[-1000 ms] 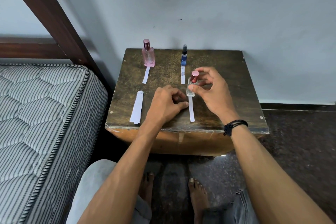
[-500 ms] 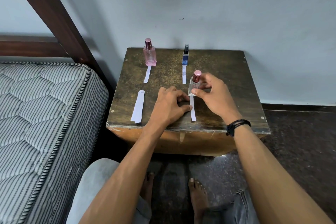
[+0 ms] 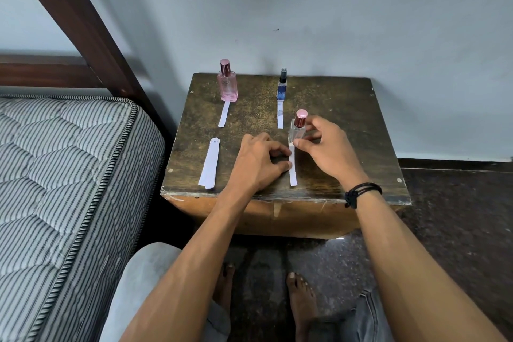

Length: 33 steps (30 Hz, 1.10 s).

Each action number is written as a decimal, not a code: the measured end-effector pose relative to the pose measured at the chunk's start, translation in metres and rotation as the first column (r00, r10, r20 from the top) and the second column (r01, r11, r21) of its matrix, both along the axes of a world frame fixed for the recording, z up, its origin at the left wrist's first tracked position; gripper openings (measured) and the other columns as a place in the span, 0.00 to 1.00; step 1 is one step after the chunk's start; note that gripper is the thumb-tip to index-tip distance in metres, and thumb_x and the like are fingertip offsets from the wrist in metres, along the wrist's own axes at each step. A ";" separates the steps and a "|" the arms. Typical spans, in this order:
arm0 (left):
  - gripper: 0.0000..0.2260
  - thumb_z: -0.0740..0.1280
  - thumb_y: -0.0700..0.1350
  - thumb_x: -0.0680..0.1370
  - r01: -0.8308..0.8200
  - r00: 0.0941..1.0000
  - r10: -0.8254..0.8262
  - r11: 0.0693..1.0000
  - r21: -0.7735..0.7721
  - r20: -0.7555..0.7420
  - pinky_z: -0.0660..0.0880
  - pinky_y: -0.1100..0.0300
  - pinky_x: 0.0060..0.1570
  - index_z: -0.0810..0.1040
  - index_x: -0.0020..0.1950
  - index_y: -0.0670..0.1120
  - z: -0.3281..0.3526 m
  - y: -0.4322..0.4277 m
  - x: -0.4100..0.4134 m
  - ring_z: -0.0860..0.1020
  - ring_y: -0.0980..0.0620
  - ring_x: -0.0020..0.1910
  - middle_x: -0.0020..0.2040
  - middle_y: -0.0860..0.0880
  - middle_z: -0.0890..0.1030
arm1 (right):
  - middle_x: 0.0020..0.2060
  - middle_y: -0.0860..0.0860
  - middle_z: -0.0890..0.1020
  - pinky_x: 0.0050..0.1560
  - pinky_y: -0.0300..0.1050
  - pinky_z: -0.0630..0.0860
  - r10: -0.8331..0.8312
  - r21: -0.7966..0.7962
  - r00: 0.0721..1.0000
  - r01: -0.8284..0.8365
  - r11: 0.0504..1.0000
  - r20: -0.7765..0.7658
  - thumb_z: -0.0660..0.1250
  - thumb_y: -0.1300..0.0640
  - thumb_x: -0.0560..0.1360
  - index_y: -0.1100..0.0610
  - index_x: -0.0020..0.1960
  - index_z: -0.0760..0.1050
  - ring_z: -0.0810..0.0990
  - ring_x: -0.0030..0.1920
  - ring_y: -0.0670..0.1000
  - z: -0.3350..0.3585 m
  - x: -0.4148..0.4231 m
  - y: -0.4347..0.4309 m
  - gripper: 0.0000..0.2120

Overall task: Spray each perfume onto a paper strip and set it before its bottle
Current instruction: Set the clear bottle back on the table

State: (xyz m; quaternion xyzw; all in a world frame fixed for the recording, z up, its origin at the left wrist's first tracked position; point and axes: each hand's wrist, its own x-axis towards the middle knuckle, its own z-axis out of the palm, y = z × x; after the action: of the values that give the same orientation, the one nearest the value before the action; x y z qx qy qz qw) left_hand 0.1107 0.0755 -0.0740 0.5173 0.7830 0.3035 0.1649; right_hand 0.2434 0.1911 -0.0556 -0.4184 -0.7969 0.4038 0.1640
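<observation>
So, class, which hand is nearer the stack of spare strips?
Left. The left hand lies just right of the stack; the right hand is farther right, holding the clear bottle.

Single head-worn view, forward and down, close over a wooden table (image 3: 347,108)

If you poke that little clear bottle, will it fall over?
Probably, if poked high: the clear bottle is tall and narrow on a small base. It looks like glass, so likely hard, slippery and breakable. The right hand holding it should steady it.
</observation>
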 end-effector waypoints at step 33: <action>0.12 0.70 0.54 0.77 0.013 0.994 -0.017 0.999 -0.029 -0.112 0.66 0.51 0.58 0.84 0.59 0.57 0.005 0.090 0.033 0.68 0.46 0.59 0.52 0.53 0.75 | 0.49 0.37 0.81 0.61 0.59 0.81 -0.394 -0.128 0.875 0.372 0.919 -0.283 0.74 0.59 0.77 0.38 0.51 0.77 0.82 0.55 0.48 0.004 0.043 0.043 0.15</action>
State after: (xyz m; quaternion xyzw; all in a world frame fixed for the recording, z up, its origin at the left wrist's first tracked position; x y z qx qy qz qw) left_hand 0.1435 0.1653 -0.0689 0.5370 0.7912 0.2618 0.1303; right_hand 0.2860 0.2346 -0.0514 -0.5063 -0.6491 0.4499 0.3463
